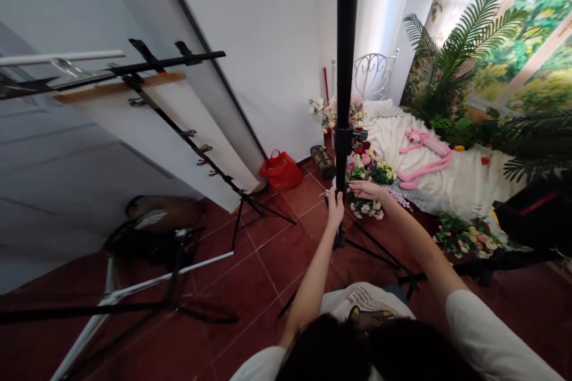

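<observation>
"Black upright tubular stand (346,41): how does it handle?"

"Stiff, I'd judge, and probably lighter than its length suggests, though awkward, since it runs out past the top of the view. The tube looks smooth, so a loose grip might slide."

"Where would you take hold?"

"Below the thicker black collar (343,141), with a full wrap around the tube. I'd keep fingers off the small dark knob (360,134) jutting from the collar's side unless the aim is to turn it; it looks like a clamp screw, and slackening it could let the upper tube drop."

"And the hands?"

"Both are under the collar. The bare left hand (336,209) is curled about the tube, grasping it. The bare right hand (369,190) comes in from the other side, palm partly open, fingers drawn together and pointing at the tube. Whether those fingertips touch it or pinch something small, I can't tell."

"Where does it stand?"

"Directly ahead of the person, its spread black legs (372,252) low over the red-brown tiled floor (286,256). Beyond it are pink, purple and pale-yellow flowers (370,166), then a cream-draped bed (473,184) with a long-limbed pink plush toy (431,143) on top. None of that looks fragile, but swinging the tube could catch the blooms."
</observation>
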A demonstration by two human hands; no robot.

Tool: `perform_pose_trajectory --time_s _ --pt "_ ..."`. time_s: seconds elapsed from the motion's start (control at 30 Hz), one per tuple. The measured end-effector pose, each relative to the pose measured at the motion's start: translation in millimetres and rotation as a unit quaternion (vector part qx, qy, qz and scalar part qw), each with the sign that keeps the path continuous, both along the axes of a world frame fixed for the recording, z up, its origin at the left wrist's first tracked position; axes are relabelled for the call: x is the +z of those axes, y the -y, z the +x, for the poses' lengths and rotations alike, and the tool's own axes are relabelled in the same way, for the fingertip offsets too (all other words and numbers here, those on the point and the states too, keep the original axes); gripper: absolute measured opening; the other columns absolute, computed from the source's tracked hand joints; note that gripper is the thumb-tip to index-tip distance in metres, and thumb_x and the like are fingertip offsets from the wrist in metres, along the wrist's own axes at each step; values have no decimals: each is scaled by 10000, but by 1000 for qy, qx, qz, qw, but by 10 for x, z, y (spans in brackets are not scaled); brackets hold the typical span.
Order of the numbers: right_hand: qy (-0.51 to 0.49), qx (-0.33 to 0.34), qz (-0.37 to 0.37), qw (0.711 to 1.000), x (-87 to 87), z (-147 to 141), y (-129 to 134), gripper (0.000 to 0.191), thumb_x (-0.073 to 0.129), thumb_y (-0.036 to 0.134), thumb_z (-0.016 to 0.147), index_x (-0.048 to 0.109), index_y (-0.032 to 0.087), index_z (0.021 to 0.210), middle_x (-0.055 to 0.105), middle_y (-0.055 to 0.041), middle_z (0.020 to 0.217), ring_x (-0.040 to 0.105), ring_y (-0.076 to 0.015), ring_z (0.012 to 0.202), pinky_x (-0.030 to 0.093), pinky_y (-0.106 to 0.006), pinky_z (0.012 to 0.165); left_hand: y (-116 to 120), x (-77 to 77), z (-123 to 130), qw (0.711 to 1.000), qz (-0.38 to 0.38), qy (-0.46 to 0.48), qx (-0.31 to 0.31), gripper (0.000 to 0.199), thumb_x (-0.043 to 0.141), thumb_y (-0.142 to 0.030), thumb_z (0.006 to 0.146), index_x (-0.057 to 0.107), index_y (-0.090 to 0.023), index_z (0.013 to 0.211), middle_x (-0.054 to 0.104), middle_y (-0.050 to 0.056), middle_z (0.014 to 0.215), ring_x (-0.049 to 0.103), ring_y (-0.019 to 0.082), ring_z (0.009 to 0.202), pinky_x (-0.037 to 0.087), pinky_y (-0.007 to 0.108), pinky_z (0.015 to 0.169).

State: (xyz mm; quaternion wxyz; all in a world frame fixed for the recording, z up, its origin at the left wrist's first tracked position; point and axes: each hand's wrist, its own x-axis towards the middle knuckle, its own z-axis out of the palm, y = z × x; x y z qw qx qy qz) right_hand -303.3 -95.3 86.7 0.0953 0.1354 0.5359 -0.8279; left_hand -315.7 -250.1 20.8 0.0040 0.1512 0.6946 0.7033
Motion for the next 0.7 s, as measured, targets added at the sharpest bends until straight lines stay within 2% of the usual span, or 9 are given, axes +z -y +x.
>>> perform_pose_trajectory --time_s 0.13,0.2,0.3,0.37,0.47,0.57,0.63,0.7 --pt "24 56 73 995 -59 -75 -175 238 614 80 770 678 142 991 708 -2 774 616 -74 614 522 -169 614 -21 -19 -9 1000 3 0 14 429 449 -522 893 544 -232 1195 605 87 1223 493 201 1241 370 341 1065" --pt "32 118 112 986 -14 -194 -303 287 666 61 695 701 142 968 719 -10 782 622 -84 622 519 -168 603 -25 -24 -5 1000 -1 2 14 433 445 -518 896 542 -230 1205 600 91 1235 486 207 1248 364 350 1072" --pt "10 222 217 951 75 -398 -442 315 726 74 598 736 151 903 728 -5 776 626 -97 644 508 -161 612 -28 -30 6 1000 -13 1 21 442 433 -516 903 535 -229 1223 602 89 1234 482 213 1251 362 364 1074" --pt "-30 251 288 924 104 -495 -450 311 739 83 558 749 149 862 728 0 770 624 -107 659 500 -170 635 -31 -36 11 999 -20 -7 31 447 423 -521 907 537 -226 1222 608 86 1224 490 213 1244 364 370 1072" --pt "-99 195 378 900 71 -541 -346 149 692 86 583 735 117 722 711 -17 710 604 -115 651 488 -207 674 -34 -44 9 999 -25 -22 39 456 398 -528 915 547 -215 1212 611 92 1217 502 213 1229 367 374 1070" --pt "-138 107 405 898 30 -478 -233 79 641 137 652 709 112 685 694 -34 712 596 -125 677 488 -242 714 -31 -46 3 998 -31 -28 40 455 382 -524 922 546 -219 1218 612 91 1212 508 210 1222 371 376 1066" --pt "-171 77 373 909 86 -387 -194 202 679 181 647 719 129 839 704 -39 828 611 -140 738 500 -259 746 -28 -50 0 998 -34 -30 38 449 376 -519 926 540 -226 1226 611 85 1212 509 207 1221 374 378 1063" --pt "-230 62 300 924 265 -276 -148 435 742 225 618 680 174 1045 693 -40 1004 630 -162 856 513 -284 805 -27 -60 -1 998 -32 -32 35 449 369 -514 930 533 -228 1234 605 86 1222 507 208 1224 374 383 1064"
